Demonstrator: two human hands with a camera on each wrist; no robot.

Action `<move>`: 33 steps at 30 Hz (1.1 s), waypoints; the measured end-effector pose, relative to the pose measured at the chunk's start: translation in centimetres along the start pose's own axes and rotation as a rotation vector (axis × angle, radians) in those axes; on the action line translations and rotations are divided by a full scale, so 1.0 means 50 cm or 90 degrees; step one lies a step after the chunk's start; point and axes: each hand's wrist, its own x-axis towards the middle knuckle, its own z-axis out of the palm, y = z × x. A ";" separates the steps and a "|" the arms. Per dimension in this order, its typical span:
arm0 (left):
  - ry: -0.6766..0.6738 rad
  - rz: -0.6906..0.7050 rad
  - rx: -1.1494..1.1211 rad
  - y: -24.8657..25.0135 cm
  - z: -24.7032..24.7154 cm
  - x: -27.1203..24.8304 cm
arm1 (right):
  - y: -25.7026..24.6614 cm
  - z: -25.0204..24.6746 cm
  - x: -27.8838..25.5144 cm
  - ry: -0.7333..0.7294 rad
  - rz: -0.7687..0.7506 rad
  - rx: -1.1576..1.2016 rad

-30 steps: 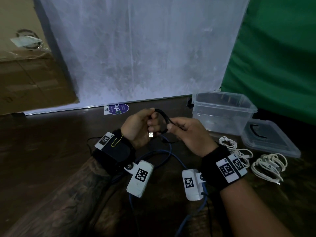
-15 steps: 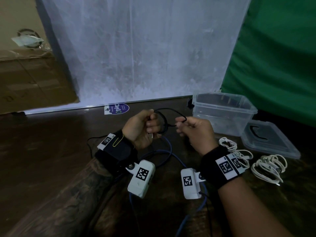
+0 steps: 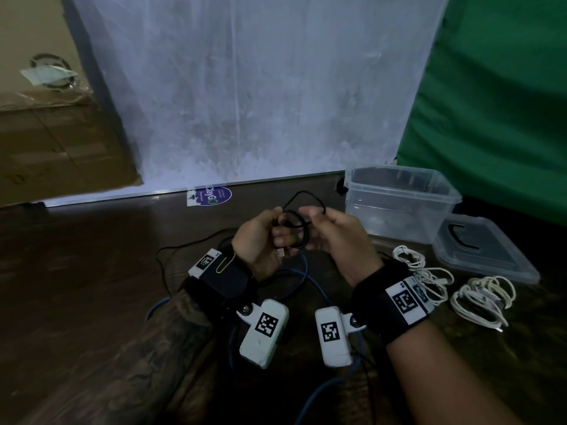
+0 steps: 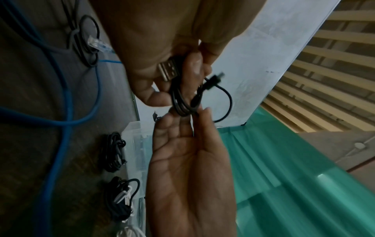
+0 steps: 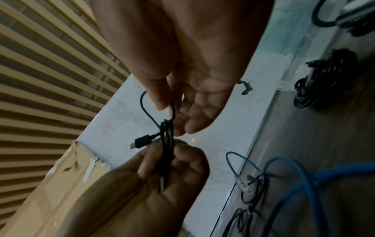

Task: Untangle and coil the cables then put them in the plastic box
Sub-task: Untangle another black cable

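Note:
My left hand grips a small coil of thin black cable above the table, its USB plug lying against the palm. My right hand pinches the cable's loose end between thumb and forefinger, so a free loop stands up over the coil. The small end plug sticks out beside the coil. The clear plastic box stands open at the right, beyond my right hand. A blue network cable lies uncoiled on the table under both wrists.
The box's lid lies flat to the right of it. Two white cable bundles sit near the lid. Black cable bundles lie beside the box. A white panel stands behind, a cardboard box at left, green cloth at right.
My right hand carried the loose end away from the coil and back again, adding a turn. The free loop now stands higher above the coil. My left hand kept its grip.

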 end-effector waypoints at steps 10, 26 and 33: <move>0.011 0.104 0.156 -0.028 0.046 -0.017 | 0.000 -0.011 0.001 0.103 -0.075 -0.108; -0.042 0.191 0.345 -0.040 0.003 -0.003 | -0.018 -0.023 0.008 0.013 0.035 0.137; -0.048 0.126 0.369 -0.035 -0.005 0.001 | -0.035 -0.059 0.012 0.081 0.007 0.214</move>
